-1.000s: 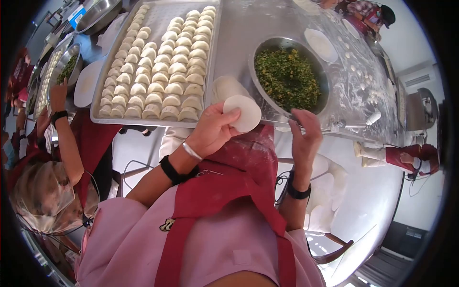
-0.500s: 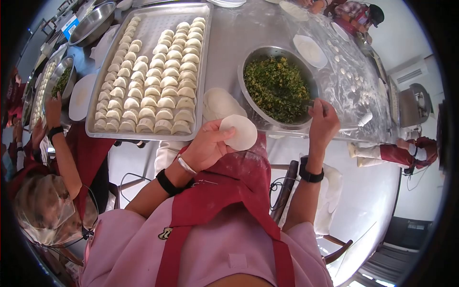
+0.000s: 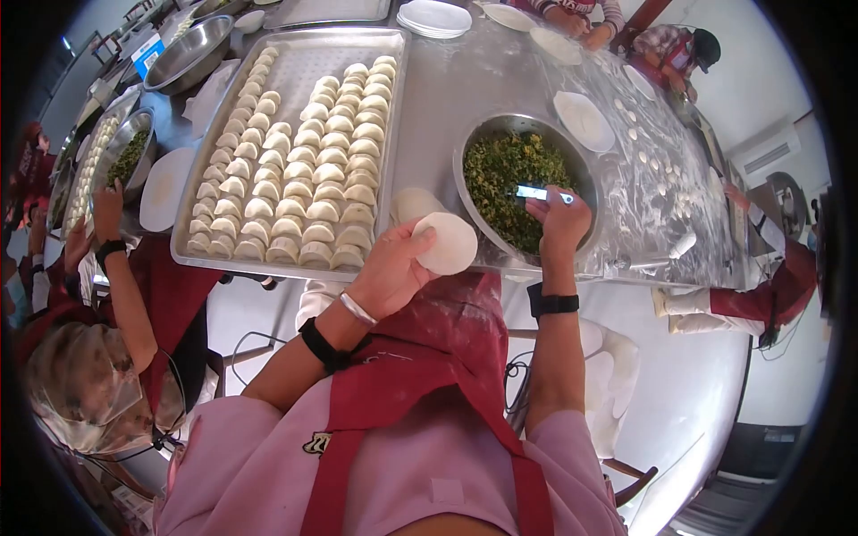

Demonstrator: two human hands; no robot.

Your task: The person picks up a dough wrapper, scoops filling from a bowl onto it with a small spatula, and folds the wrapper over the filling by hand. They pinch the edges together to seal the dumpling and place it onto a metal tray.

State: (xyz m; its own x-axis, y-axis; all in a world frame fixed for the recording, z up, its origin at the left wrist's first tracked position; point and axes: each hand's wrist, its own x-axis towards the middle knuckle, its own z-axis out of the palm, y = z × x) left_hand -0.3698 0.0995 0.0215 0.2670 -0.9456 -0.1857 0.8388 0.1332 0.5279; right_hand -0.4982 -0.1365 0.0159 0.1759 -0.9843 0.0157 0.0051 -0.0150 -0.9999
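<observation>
Pinched in my left hand (image 3: 393, 270) is a round white dough wrapper (image 3: 446, 244), above my apron at the table's front edge. My right hand (image 3: 563, 221) is closed around a shiny metal utensil (image 3: 534, 192), over a steel bowl (image 3: 593, 183) of chopped green and yellow filling (image 3: 514, 170). The utensil's lower end is not clearly visible. More wrappers (image 3: 414, 205) lie on the table behind my left hand, partly hidden by it. To the left, a metal tray (image 3: 288, 54) holds rows of folded dumplings (image 3: 319, 188).
A person (image 3: 116, 268) works at the left beside a white board (image 3: 166, 189) and another filling bowl (image 3: 147, 161). White plates (image 3: 434, 16) stand at the back. Floured dough pieces (image 3: 643, 156) lie at the right; other people are across the table.
My right hand has moved left, from the bowl's right rim to over the filling, and the utensil now shows plainly. My left hand still holds the wrapper. The view has shifted slightly.
</observation>
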